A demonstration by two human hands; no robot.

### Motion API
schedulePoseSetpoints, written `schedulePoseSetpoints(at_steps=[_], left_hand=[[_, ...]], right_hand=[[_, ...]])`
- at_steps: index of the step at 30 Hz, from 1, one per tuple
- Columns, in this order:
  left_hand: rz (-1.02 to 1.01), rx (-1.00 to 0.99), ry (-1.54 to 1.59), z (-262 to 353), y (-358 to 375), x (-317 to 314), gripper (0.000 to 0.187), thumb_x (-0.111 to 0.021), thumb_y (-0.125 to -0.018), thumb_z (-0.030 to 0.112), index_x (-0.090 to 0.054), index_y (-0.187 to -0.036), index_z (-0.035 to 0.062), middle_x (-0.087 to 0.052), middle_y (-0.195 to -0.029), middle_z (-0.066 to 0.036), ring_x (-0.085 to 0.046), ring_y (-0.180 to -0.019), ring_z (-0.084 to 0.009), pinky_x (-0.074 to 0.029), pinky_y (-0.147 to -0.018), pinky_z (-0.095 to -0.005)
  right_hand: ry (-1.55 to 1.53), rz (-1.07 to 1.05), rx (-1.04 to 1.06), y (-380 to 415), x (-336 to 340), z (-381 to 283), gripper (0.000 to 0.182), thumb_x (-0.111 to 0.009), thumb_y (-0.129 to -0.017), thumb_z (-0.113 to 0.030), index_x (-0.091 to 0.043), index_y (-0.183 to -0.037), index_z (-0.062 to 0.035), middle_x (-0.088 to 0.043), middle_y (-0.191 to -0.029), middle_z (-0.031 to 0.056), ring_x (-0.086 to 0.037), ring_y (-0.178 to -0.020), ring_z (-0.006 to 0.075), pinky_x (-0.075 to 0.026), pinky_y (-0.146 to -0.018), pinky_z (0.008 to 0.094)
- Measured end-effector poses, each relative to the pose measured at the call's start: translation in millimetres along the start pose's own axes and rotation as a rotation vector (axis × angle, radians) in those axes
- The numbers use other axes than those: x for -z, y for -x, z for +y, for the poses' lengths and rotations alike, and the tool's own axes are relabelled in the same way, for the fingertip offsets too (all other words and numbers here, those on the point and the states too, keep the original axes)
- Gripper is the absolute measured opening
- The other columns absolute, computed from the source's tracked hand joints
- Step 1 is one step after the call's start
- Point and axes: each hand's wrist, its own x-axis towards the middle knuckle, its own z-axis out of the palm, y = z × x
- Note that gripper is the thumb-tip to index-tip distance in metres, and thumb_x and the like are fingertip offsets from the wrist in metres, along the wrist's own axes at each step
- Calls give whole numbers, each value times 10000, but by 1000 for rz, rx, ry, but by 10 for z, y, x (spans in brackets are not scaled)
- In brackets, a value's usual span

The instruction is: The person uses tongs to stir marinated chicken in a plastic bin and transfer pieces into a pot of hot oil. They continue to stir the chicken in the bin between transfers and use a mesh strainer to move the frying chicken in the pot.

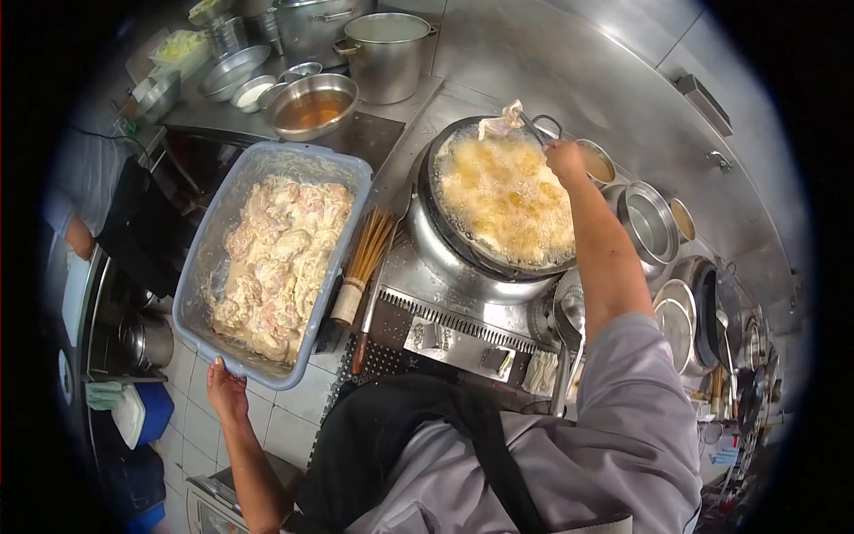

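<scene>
My left hand grips the near corner of a grey-blue plastic tub, thumb up at the rim. Pale, batter-coated raw chicken pieces fill much of the tub, which is tilted in this view. My right hand is closed at the far right side of a large wok; I cannot tell what is in its fingers. Left of that hand, one coated chicken piece overlaps the wok's far rim. Foaming oil bubbles in the wok around several golden pieces.
Between tub and wok lies a bundle of wooden sticks. Behind the tub stand a bowl of brown liquid and a tall steel pot. Steel pots and ladles line the right. Another person's arm is at far left.
</scene>
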Motion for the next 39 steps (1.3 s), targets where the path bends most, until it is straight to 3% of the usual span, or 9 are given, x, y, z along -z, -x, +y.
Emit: schedulePoseSetpoints(at_steps=[7, 18, 20, 25, 26, 27, 29, 32, 39], left_hand=[[35, 12, -50, -30, -28, 28, 187, -614, -960, 297, -562, -1005, 123, -635, -979, -21, -599, -916, -184, -435, -771, -383], [88, 14, -94, -30, -61, 70, 160, -605, -963, 275, -543, -940, 129, -568, -839, 10, -576, -804, -159, -439, -726, -360], [52, 24, -130, -3, -69, 108, 159, -602, -965, 271, -539, -927, 131, -548, -809, 15, -568, -768, -150, -442, -710, -353], [86, 6, -123, -51, -80, 102, 126, -583, -971, 247, -551, -957, 126, -547, -803, 19, -563, -731, -139, -449, -677, -345], [58, -119, -412, -71, -78, 147, 138, -568, -978, 251, -559, -984, 113, -551, -811, 19, -566, -753, -141, -449, -656, -343], [186, -13, -183, -2, 37, -124, 157, -561, -982, 262, -564, -993, 106, -558, -818, 15, -558, -751, -141, -445, -637, -340], [9, -117, -363, -55, -46, 158, 157, -563, -983, 265, -568, -965, 110, -538, -782, 17, -531, -711, -137, -415, -604, -332], [83, 20, -89, -6, 2, -51, 156, -593, -971, 263, -547, -902, 131, -541, -755, 23, -524, -651, -119, -404, -576, -279], [-28, 82, -16, 121, -2, 4, 102, -607, -961, 247, -565, -947, 155, -590, -738, 18, -547, -625, -124, -457, -573, -282]], right_hand=[[586, -245, 225, -216, 296, 197, 299, -517, -885, -225, -704, -1022, -35, -678, -1087, 197, -648, -1020, 379, -511, -912, 459], [715, -210, 207, -354, 653, -56, 272, -582, -862, -237, -711, -1002, -42, -676, -1095, 196, -636, -1056, 373, -506, -918, 450], [692, -253, 109, -265, 787, -240, 281, -486, -890, -123, -687, -1052, -13, -664, -1137, 218, -632, -1089, 371, -506, -928, 439], [722, -206, 243, -281, 1058, -240, 286, -532, -887, -165, -682, -1093, -35, -661, -1131, 218, -632, -1053, 385, -498, -916, 454], [633, -153, 294, -205, 1110, -304, 302, -552, -887, -183, -674, -1118, -30, -665, -1120, 219, -635, -1043, 385, -495, -907, 449], [545, -102, 340, -81, 1177, -401, 323, -573, -888, -201, -666, -1142, -26, -669, -1110, 220, -638, -1032, 385, -493, -897, 445], [221, -81, 286, 393, 1315, -737, 371, -611, -896, -224, -637, -1209, -27, -682, -1063, 218, -658, -1008, 347, -488, -877, 411], [-11, 21, 306, 1332, 1386, -1139, 408, -621, -914, -212, -594, -1280, -33, -672, -1079, 216, -658, -1020, 289, -478, -877, 367], [-221, 116, 305, 3732, 623, -1182, 423, -615, -910, -72, -554, -1323, -5, -630, -1209, 184, -623, -1102, 269, -461, -962, 343]])
